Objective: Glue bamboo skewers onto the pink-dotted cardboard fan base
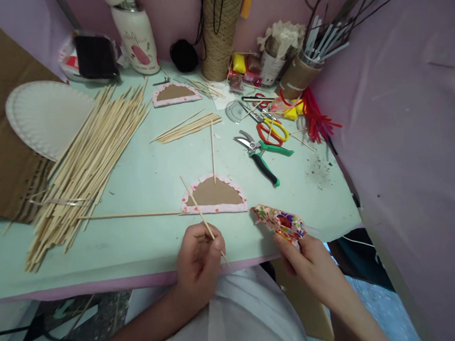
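Watching through the head camera, I see the left hand point(200, 262) curled, its thumb and fingers pinching a thin wooden stick point(197, 208) that slants up and away. The right hand point(303, 253) is closed around a floral-patterned glue gun point(280, 222), nozzle toward the left. Just beyond the hands, a cardboard half-disc point(220, 193) with pink-and-white edging lies on the table point(147, 258); the pinched stick crosses over its left end in my view, and I cannot tell whether they touch. A loose stick point(213, 151) meets its curved edge. Farther out, I have green-handled pruning shears point(257, 157) ahead to the right, a large stick bundle point(91, 166) at left, and a second half-disc point(177, 93) near the back.
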A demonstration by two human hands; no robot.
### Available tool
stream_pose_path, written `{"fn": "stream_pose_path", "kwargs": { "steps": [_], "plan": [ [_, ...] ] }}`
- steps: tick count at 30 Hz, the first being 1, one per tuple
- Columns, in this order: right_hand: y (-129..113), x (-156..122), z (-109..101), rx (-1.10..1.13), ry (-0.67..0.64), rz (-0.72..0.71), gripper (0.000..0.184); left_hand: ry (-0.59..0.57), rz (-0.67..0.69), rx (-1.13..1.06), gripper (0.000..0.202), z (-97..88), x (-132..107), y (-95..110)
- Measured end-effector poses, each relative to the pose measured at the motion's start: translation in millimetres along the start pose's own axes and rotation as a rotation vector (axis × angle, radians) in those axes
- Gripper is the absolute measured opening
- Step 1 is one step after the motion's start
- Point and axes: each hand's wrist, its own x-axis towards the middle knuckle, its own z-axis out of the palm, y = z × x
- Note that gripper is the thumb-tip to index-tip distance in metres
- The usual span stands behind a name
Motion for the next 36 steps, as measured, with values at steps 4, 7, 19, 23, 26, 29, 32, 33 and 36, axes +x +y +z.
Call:
{"fn": "stream_pose_path", "kwargs": {
  "steps": [4, 7, 19, 23, 26, 29, 32, 33, 36],
  "plan": [
    [5, -3, -8, 0.05, 0.123, -0.069, 0.048, 0.003, -0.002, 0.016, 0.004, 0.7, 0, 1],
    [18, 2, -21, 0.028, 0.339, -0.099, 0.038, 0.014, -0.009, 0.022, 0.003, -0.1, 0, 1],
    [92, 100, -64, -0.493, 0.718, -0.15, 0.043, -0.007, 0.006, 0.161, 0.006, -0.7, 2, 5],
    [66, 67, -57, -0.471, 0.969, -0.305, 0.045, -0.231, 0.1, 0.409, 0.018, 0.4, 14, 19],
    [27, 20, -45, -0.397, 0.957, -0.706, 0.044, -0.436, 0.184, 0.581, 0.022, 6.2, 22, 23],
    [-2, -5, -23, -0.481, 0.505, -1.055, 0.044, -0.509, 0.308, 0.731, 0.02, 15.8, 24, 21],
    [-5, -1, 2, -0.428, 0.316, -1.089, 0.043, -0.521, 0.392, 0.813, 0.026, 22.6, 22, 17],
    [0, 4, 8, -0.411, 0.297, -1.07, 0.042, -0.518, 0.406, 0.824, 0.025, 23.1, 21, 16],
    [18, 21, 15, -0.344, 0.318, -1.011, 0.032, -0.431, 0.413, 0.843, 0.01, 18.9, 22, 14]
  ]
}}
